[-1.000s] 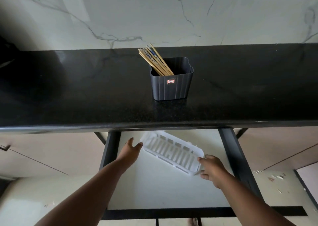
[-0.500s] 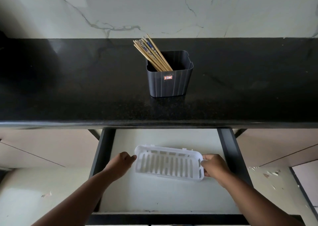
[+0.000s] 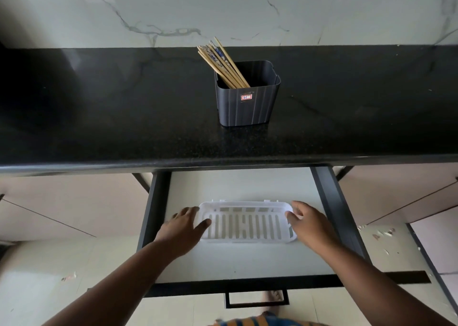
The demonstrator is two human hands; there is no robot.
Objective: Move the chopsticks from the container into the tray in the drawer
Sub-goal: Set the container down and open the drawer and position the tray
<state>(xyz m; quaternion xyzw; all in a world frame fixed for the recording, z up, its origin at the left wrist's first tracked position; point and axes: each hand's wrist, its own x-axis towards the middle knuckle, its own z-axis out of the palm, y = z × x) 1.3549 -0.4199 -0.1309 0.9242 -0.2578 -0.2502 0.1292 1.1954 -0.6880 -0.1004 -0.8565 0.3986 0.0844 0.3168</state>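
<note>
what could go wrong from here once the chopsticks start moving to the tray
1. The chopsticks lean as a loose bundle against one corner of the container; grabbing them may tip it or let some slip onto the counter.
2. The tray lies loose on the smooth drawer floor, so it might slide when chopsticks land.
3. The tray has open slots; a chopstick tip could catch in one.

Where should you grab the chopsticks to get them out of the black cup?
Probably pinch the chopsticks by their upper ends, coming from above and the left. Those ends fan out over the container rim, leaning back-left; the lower ends are hidden inside.
</note>
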